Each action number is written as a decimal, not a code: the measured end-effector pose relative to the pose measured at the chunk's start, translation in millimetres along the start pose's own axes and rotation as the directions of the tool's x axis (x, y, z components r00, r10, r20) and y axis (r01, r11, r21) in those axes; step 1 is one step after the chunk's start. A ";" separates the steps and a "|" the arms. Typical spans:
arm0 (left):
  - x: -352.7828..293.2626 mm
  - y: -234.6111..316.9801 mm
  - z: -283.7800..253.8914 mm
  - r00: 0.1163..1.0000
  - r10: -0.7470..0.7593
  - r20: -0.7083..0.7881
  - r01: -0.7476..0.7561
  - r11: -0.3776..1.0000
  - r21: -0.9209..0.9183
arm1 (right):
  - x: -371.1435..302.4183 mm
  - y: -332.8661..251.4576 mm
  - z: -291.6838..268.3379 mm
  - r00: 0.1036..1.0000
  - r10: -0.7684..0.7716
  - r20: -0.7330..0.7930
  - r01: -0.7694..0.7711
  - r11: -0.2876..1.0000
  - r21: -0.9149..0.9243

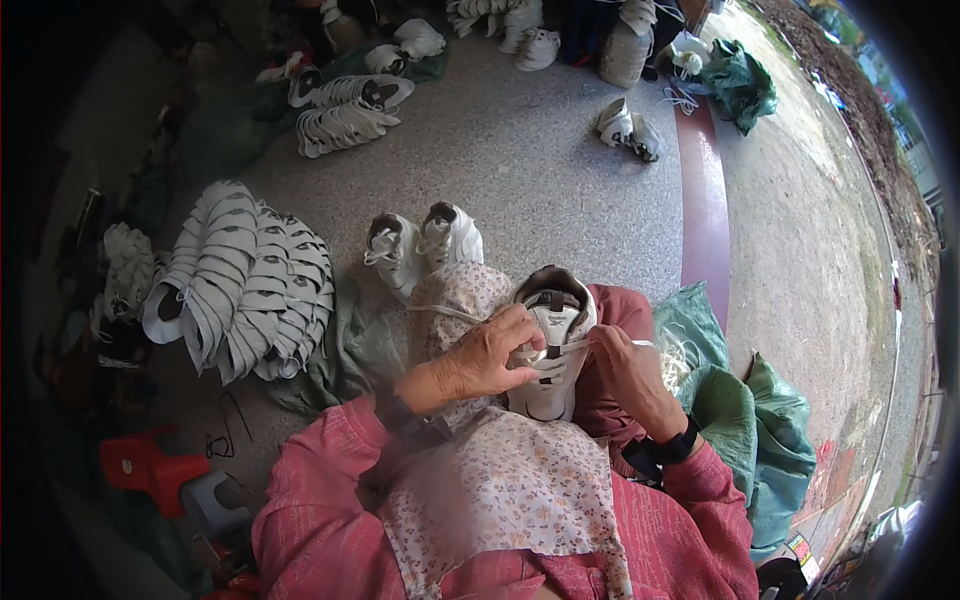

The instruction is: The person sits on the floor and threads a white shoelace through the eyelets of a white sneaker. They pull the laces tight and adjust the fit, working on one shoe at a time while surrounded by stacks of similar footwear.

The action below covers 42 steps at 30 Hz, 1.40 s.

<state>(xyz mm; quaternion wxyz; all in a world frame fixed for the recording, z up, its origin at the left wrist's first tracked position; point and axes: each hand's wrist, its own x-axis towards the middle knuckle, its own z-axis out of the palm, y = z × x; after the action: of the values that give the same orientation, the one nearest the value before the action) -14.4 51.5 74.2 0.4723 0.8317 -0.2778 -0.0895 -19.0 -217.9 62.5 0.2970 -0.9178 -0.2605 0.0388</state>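
Observation:
A white sneaker (548, 398) with a dark lining rests on my lap, its opening pointing away from me. White shoelace (574, 346) crosses its tongue through the eyelets. My left hand (488, 356) is closed at the shoe's left side, fingers and thumb curled at the lacing. A loose lace end trails leftward from it over my flowered apron (500, 480). On the right side, my right hand (632, 378) pinches the lace between thumb and fingertips, pulled out across the shoe; a short piece shows beyond the knuckles. The exact grip of the left fingertips is partly hidden.
Two laced white shoes (425, 245) stand just beyond my knees. Stacked white shoe uppers (250, 280) lie at left, more (350, 110) farther back. Green sacks (755, 425) and loose white laces (676, 362) sit at right. A red stool (150, 470) stands lower left.

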 end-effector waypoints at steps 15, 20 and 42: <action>7.7 -4.5 2.9 0.996 -0.064 0.070 0.061 0.997 0.042 | 12.0 1.4 -6.7 0.994 -0.102 0.046 0.095 0.986 0.135; 15.5 -6.7 21.2 0.999 -0.023 -0.024 0.030 0.949 0.313 | 7.6 4.0 -13.5 0.965 -0.139 0.224 0.092 0.973 0.210; 6.5 -12.9 -23.1 0.978 0.002 -0.210 -0.033 0.989 -0.142 | -85.5 87.5 -99.3 0.859 0.400 -0.318 0.506 -0.579 0.640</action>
<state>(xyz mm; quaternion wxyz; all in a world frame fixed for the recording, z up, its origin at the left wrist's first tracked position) 5.4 70.1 76.5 0.5586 0.7977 -0.2268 -0.0173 -30.4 -373.1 87.3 0.9955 -0.0786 -0.0526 -0.0100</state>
